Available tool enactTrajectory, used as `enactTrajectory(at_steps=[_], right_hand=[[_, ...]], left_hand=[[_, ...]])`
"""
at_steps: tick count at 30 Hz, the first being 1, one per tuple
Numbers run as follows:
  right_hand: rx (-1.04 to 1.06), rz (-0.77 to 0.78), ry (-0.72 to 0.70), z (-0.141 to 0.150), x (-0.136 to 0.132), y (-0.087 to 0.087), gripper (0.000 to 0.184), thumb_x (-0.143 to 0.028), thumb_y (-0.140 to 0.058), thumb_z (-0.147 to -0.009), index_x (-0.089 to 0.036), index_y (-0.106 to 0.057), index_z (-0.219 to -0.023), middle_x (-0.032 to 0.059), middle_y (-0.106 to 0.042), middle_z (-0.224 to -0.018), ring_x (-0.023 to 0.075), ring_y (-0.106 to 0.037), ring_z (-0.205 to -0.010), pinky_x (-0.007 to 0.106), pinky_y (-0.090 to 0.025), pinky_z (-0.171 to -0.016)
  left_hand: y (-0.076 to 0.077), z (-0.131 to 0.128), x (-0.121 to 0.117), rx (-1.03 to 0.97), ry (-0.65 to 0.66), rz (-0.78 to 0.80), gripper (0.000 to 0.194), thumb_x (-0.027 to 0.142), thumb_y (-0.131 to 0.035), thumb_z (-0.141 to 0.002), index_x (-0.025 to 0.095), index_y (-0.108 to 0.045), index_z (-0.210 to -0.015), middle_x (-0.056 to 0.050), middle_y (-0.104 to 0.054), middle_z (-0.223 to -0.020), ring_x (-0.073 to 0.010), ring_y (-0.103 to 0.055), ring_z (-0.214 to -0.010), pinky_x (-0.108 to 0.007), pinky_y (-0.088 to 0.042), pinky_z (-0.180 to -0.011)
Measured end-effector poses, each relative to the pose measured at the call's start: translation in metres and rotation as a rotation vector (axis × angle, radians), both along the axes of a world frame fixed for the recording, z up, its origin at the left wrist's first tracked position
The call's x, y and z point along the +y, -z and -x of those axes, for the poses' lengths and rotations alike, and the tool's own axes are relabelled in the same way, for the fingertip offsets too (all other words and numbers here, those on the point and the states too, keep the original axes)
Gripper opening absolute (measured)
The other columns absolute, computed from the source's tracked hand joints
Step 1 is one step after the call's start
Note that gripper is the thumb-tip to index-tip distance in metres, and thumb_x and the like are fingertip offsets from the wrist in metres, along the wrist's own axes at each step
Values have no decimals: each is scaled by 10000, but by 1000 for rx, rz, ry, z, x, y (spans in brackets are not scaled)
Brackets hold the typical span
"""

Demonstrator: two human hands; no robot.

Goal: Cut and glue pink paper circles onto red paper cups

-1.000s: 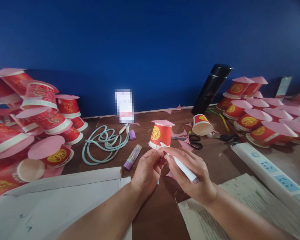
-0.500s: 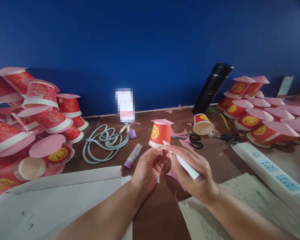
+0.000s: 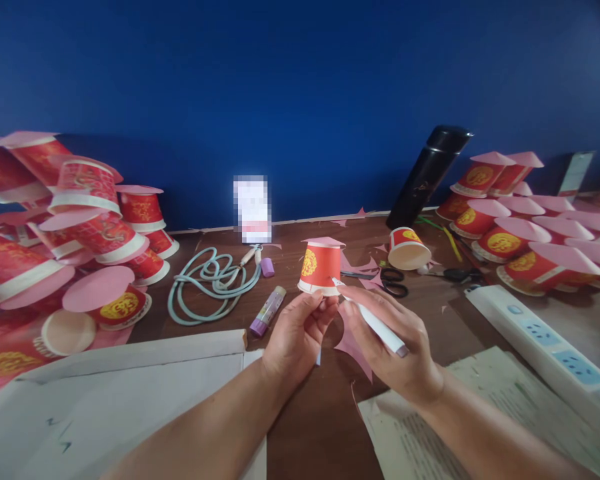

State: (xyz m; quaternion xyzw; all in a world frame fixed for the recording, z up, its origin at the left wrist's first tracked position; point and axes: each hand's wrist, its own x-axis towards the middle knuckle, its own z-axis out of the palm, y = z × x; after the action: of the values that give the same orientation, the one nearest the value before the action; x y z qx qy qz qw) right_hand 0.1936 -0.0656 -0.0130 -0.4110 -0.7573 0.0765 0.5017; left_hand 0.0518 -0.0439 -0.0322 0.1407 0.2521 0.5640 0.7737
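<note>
My left hand (image 3: 300, 330) pinches the lower rim of a red paper cup (image 3: 325, 267), which is upside down with a pink paper disc (image 3: 325, 242) on top and a yellow emblem on its side. A white marker pen (image 3: 377, 325) sits in my right hand (image 3: 397, 337), gripped like a pencil. Its tip meets or nearly meets the red wall near the rim; whether it touches I cannot tell. Left of my hands lie a purple glue stick (image 3: 269, 311) and its cap (image 3: 267, 267). Scissors (image 3: 393, 280) rest behind my right hand.
Capped red cups are piled at left (image 3: 93, 227) and right (image 3: 505, 240). A lone cup (image 3: 409, 250) lies on its side near a black flask (image 3: 427, 180). A pale blue cable (image 3: 190, 317), a lit phone (image 3: 253, 210), a power strip (image 3: 535, 333) and printed papers (image 3: 460, 413) surround the hands.
The marker in my right hand has moved slightly right along the cup's lower wall. My left hand keeps its pinch on the rim. The view has shifted a little.
</note>
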Motion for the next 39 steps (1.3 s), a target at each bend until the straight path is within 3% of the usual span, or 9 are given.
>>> enactTrajectory(at_steps=[7,12,18,26,39], right_hand=[[43,-77,-47,0,-1,0,513,2,-619,-788,-239,-602,-1241,47,-689,-1061,173,-640,-908,351,-553,-810],[17,-51,-80,2,-2,-1,509,7,-625,-780,-226,-612,-1233,54,-683,-1047,165,-634,-874,337,-553,-773],[0,-44,-79,3,-2,0,496,4,-629,-778,-193,-606,-1232,56,-674,-995,168,-632,-886,346,-550,-782],[-20,-75,-73,4,0,1,512,17,-619,-777,-196,-595,-1242,65,-695,-1071,179,-632,-923,362,-547,-814],[-43,-15,-72,4,-1,-2,389,-43,-615,-805,-195,-636,-1163,49,-704,-988,177,-654,-892,337,-535,-824]], left_hand=[[2,1,1,-10,18,-4,82,160,-688,-792,98,-723,-833,-43,-705,-798,-100,-665,-792,-189,-534,-795],[2,0,1,29,15,0,92,182,-728,-756,105,-716,-806,-32,-683,-784,-90,-631,-757,-198,-514,-776],[0,-2,0,85,35,-43,116,217,-736,-748,110,-693,-746,-29,-657,-755,-93,-594,-730,-206,-478,-736],[-6,-3,-2,115,47,-91,135,234,-752,-724,111,-696,-735,-28,-646,-726,-96,-573,-705,-214,-460,-720],[-3,-4,-2,186,25,-113,126,233,-770,-688,126,-707,-706,-30,-649,-717,-108,-576,-697,-231,-450,-731]])
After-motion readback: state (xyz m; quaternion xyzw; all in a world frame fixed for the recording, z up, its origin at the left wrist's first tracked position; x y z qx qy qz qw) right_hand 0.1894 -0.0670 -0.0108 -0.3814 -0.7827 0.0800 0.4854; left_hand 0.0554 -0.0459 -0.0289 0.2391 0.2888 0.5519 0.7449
